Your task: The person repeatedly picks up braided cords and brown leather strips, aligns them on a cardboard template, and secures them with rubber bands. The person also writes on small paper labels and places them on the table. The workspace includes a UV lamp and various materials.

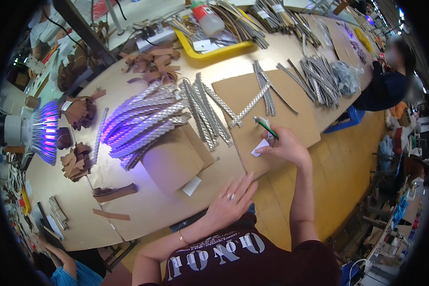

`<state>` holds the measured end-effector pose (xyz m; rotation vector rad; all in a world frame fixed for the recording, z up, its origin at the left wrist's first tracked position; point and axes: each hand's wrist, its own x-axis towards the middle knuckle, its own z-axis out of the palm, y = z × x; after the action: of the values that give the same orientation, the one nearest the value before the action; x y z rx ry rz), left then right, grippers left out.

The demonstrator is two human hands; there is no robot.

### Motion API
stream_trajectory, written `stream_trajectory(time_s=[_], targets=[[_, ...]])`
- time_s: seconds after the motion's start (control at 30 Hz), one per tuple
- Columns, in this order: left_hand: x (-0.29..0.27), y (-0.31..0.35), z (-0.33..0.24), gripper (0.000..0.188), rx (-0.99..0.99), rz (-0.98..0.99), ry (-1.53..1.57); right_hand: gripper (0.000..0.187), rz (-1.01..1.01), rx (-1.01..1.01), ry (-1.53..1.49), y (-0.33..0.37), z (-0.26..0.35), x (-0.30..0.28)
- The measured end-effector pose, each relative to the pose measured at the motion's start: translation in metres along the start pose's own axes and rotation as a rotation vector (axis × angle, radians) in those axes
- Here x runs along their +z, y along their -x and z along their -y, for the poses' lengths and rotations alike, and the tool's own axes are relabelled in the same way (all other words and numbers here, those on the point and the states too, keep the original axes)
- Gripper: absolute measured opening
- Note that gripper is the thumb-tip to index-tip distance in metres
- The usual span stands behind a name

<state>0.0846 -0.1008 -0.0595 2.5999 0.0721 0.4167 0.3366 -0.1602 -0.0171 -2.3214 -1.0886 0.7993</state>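
Several braided strips (251, 105) near slim green tool (267, 127)

Along the far side of a pale worktable (150, 212), a bottle (214, 25) with a red label is held in a yellow tray (224, 51). Left of the tray, a white power strip (156, 39) is set, with brown scraps (152, 63) strewn in front. The left edge is lit violet by a finned lamp (45, 133). At the right, a crumpled clear bag (346, 76) is placed near a person (383, 90) in dark clothing. Below, a blue plastic object (its kind is partly hidden) is seen above yellow flooring (348, 167).
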Motion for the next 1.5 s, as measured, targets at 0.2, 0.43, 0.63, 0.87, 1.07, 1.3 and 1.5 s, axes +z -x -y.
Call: stream_trajectory(time_s=[0.2,0.43,0.63,0.87,1.07,1.3,1.5], targets=[[0.030,-0.051,0.005,0.074,-0.072,0.092,-0.051,0.049,-0.372,0.188,-0.192,0.029,-0.006,-0.004],[0.047,-0.041,0.006,0.075,-0.156,0.124,-0.057,0.062,-0.298,-0.004,-1.074,0.017,-0.026,0.032],[0.049,-0.038,0.008,0.076,-0.179,0.115,-0.070,0.031,-0.366,-0.190,-1.026,0.021,-0.022,0.057],[0.052,-0.038,0.006,0.076,-0.130,0.134,-0.270,0.030,-0.708,-0.100,-0.807,0.024,-0.029,0.079],[0.052,-0.041,0.006,0.076,-0.135,0.147,-0.289,0.027,-0.771,-0.047,-0.666,0.026,-0.028,0.091],[0.050,-0.042,0.006,0.075,-0.136,0.130,-0.282,0.025,-0.744,-0.071,-0.613,0.023,-0.026,0.088],[0.049,-0.043,0.006,0.073,-0.133,0.135,-0.293,0.026,-0.754,-0.144,-0.409,0.024,-0.025,0.085]])
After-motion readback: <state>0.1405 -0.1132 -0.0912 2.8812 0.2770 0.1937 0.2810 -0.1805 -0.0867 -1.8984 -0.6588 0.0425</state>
